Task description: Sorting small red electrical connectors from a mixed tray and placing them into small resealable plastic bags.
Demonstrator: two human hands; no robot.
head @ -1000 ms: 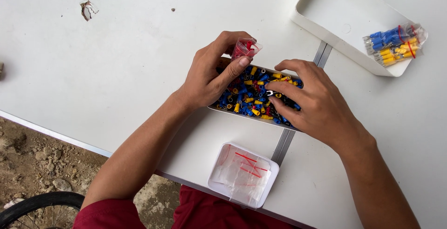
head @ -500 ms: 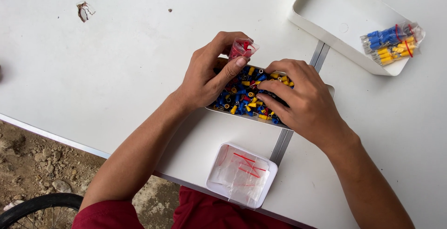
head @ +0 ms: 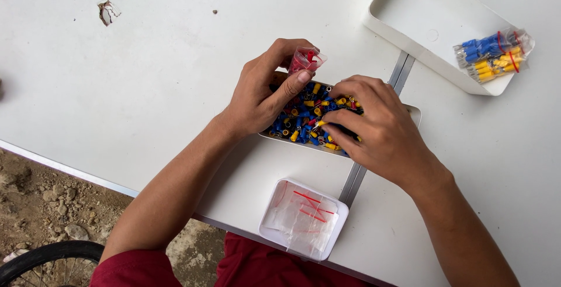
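Both forearms are bare, no rings or watch showing, with dark red clothing (head: 263, 266) worn below.

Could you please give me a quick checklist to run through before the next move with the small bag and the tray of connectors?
1. Left hand grips the small bag of red pieces: ok.
2. Bag mouth open: cannot tell.
3. Right hand fingertips in the tray of mixed connectors: ok.
4. A piece pinched: cannot tell.
5. Tray flat on the white table: ok.
6. Small tray of empty bags on the table near its edge: ok.
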